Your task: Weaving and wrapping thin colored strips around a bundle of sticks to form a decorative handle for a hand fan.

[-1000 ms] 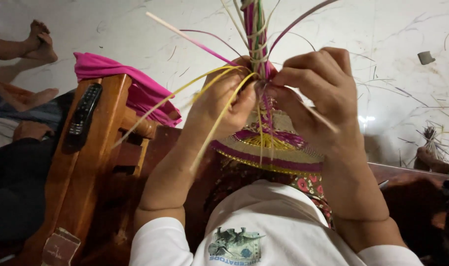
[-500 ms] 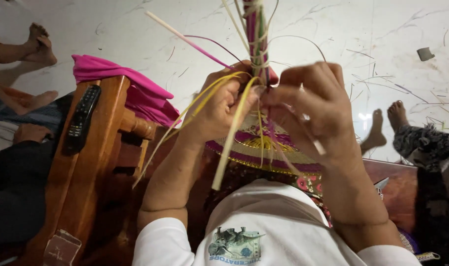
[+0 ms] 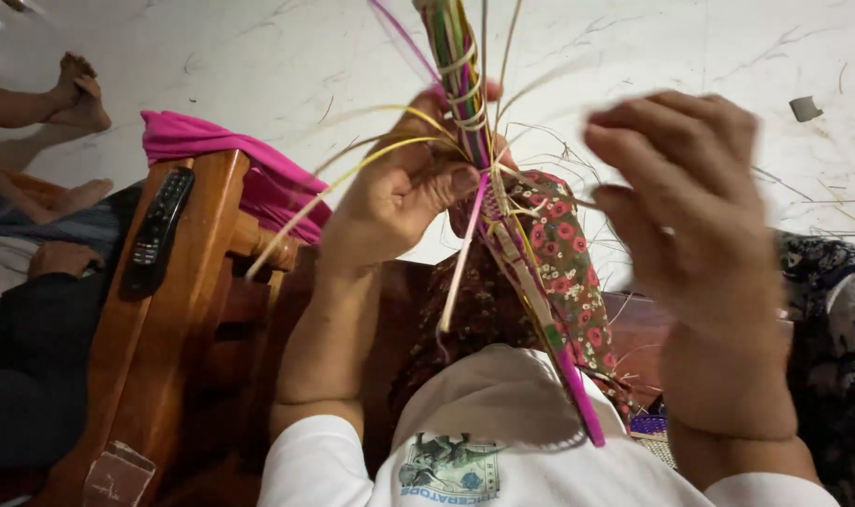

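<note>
My left hand (image 3: pixel 404 192) grips a bundle of thin coloured straw strips (image 3: pixel 460 70), pink, yellow and green, bound together and standing upright in front of me. Loose yellow and pink strips (image 3: pixel 352 174) arc out from the grip toward the left. My right hand (image 3: pixel 695 202) is raised to the right of the bundle, blurred, fingers apart and curled, holding nothing that I can see. Below the bundle lies red flowered cloth (image 3: pixel 563 258) over my lap, with a pink strip (image 3: pixel 577 394) running down across my white shirt (image 3: pixel 502 441).
A wooden chair arm (image 3: pixel 160 329) at left carries a black remote control (image 3: pixel 160 230) and pink cloth (image 3: pixel 211 145). Other people's bare feet (image 3: pixel 75 89) rest on the white marble floor (image 3: pixel 258 56) at far left. Straw scraps (image 3: pixel 822 192) litter the floor at right.
The bundle has turned from a flat woven disc view to edge-on and upright. My right hand has let go and lifted away to the right. The foot at right is out of view.
</note>
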